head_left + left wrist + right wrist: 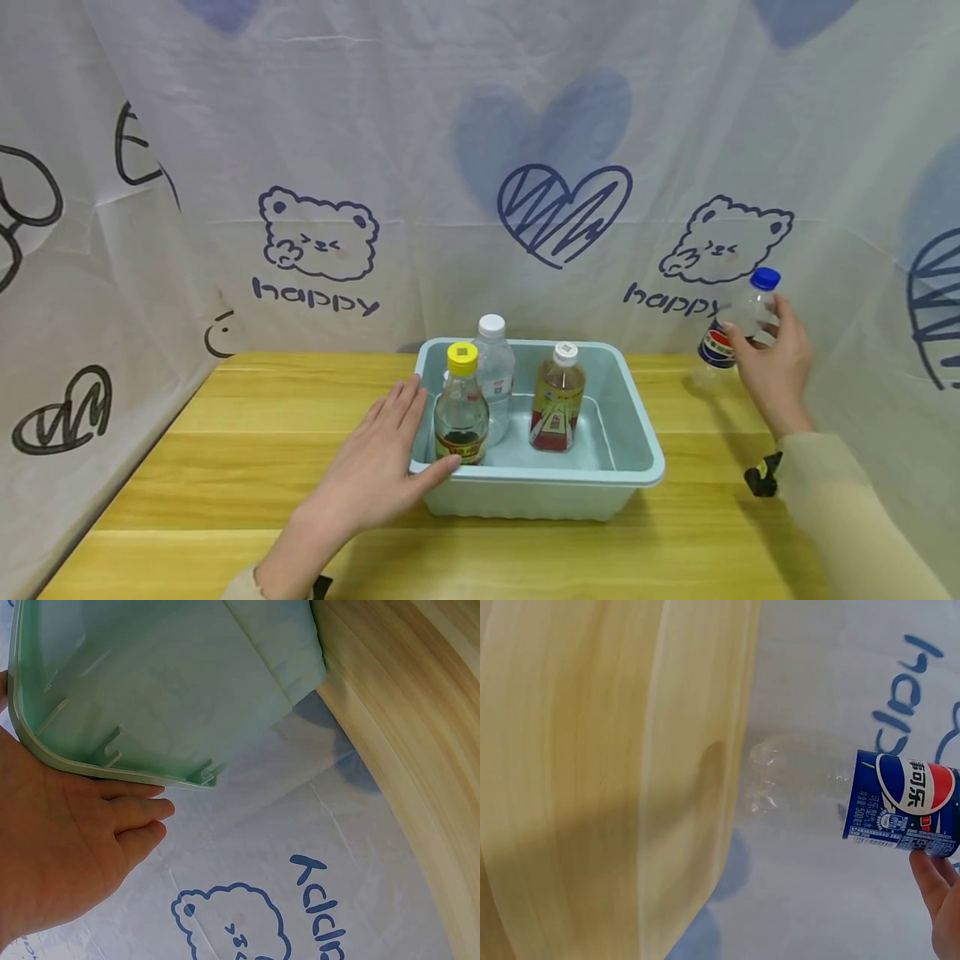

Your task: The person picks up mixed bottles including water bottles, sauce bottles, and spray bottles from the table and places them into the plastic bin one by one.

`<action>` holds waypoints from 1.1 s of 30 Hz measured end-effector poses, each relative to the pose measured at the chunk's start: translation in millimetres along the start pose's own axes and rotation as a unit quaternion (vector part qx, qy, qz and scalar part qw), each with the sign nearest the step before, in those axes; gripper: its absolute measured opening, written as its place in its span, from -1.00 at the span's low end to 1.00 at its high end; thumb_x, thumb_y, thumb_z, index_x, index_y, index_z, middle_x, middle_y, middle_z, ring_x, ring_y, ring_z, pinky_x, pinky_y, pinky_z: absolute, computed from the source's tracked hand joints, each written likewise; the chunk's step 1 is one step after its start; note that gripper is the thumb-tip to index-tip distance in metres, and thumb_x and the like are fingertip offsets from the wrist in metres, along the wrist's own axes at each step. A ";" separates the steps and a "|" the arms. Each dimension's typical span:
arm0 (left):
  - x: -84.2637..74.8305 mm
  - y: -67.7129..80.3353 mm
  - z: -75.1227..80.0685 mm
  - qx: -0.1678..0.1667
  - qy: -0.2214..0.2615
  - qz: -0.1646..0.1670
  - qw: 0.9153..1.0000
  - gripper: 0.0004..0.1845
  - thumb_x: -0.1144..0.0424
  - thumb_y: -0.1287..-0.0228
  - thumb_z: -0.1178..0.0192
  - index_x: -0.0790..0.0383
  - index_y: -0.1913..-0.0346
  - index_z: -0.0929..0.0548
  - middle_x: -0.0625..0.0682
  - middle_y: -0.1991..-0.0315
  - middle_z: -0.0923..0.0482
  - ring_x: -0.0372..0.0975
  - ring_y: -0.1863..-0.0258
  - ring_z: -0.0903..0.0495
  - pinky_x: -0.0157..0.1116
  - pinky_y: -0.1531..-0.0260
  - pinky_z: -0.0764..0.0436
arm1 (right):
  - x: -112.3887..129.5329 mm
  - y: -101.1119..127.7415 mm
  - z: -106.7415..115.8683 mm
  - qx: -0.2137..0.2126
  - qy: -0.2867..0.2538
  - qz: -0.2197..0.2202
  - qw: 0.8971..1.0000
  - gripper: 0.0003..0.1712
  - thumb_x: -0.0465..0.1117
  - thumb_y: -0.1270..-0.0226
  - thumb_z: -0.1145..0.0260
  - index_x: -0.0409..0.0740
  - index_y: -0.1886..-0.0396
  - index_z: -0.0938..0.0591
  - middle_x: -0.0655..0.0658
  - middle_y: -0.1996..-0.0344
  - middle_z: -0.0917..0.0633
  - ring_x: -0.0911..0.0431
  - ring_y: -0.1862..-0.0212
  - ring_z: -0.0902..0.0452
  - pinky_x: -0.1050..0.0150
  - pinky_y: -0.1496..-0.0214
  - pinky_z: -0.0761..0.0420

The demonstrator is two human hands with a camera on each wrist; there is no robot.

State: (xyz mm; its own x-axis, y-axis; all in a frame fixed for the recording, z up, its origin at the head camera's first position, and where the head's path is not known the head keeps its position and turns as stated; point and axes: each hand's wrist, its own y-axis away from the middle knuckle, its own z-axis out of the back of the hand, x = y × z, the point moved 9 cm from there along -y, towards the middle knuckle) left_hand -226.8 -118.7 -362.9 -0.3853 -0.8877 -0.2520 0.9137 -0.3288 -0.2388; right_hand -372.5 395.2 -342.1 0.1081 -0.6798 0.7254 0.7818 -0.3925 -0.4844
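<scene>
A light green plastic bin (630,433) stands on the wooden table and holds three upright bottles: a yellow-capped one (461,406) with dark liquid, a clear white-capped one (493,367), and a reddish-labelled one (558,398). My left hand (390,454) lies flat against the bin's front left corner, fingers straight; in the left wrist view the left hand (67,855) touches the bin's rim (90,766). My right hand (772,358) grips a clear empty bottle (738,325) with a blue cap and a blue label, lifted above the table's right side. The bottle (855,791) hangs clear of the tabletop.
A white cloth backdrop (480,167) with bears, hearts and "happy" print surrounds the table (247,433) on three sides. A small black and yellow object (761,475) sits by my right sleeve. Bare wood lies left of the bin.
</scene>
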 end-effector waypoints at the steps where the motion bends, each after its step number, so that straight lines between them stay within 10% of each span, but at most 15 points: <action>1: 0.0 0.1 -0.1 0.001 0.000 0.000 1.000 0.13 -0.53 -0.41 0.11 0.42 -0.61 -0.15 0.25 -0.66 0.05 0.12 -0.64 0.01 0.07 -0.60 -0.06 | 2.9 2.1 0.8 -0.005 -0.004 0.002 1.000 -0.06 0.05 -0.48 -0.35 0.03 -0.69 -0.12 -0.14 -0.54 -0.33 -0.17 -0.42 -0.44 -0.07 -0.34 -0.60; 14: 0.1 0.4 -0.5 -0.003 -0.001 -0.003 1.000 0.12 -0.53 -0.41 0.12 0.42 -0.60 -0.17 0.25 -0.66 0.04 0.12 -0.64 0.00 0.08 -0.60 -0.09 | 44.8 29.6 1.6 -0.063 -0.035 0.086 0.994 -0.08 -0.07 -0.39 -0.48 0.14 -0.64 -0.26 -0.08 -0.44 -0.47 -0.10 -0.28 -0.57 0.16 -0.24 -0.69; 21: 0.6 0.5 -0.3 -0.003 0.000 0.001 1.000 0.13 -0.54 -0.40 0.10 0.41 -0.60 -0.17 0.25 -0.66 0.03 0.12 -0.64 0.00 0.07 -0.60 -0.07 | 67.0 45.3 3.8 -0.094 -0.075 0.133 0.984 -0.10 -0.17 -0.32 -0.54 0.14 -0.60 -0.35 -0.06 -0.39 -0.53 -0.07 -0.21 -0.60 0.64 -0.08 -0.56; 33: 2.9 0.3 -1.1 -0.004 -0.002 0.006 1.000 0.16 -0.57 -0.37 0.11 0.39 -0.62 -0.15 0.23 -0.66 0.05 0.08 -0.65 0.02 0.06 -0.60 -0.06 | 88.8 63.9 6.8 -0.150 -0.144 0.164 0.964 -0.10 -0.32 -0.22 -0.57 0.08 -0.54 -0.43 -0.02 -0.33 -0.59 0.24 -0.15 -0.60 0.60 -0.06 -0.60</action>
State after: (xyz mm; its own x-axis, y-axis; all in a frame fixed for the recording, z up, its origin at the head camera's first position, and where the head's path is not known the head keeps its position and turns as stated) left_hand -227.7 -121.0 -364.7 -0.3735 -0.8929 -0.2513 0.9174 -0.3155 -0.2425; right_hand -308.7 313.9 -305.4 0.5190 -0.6149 0.5938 0.4678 -0.3771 -0.7994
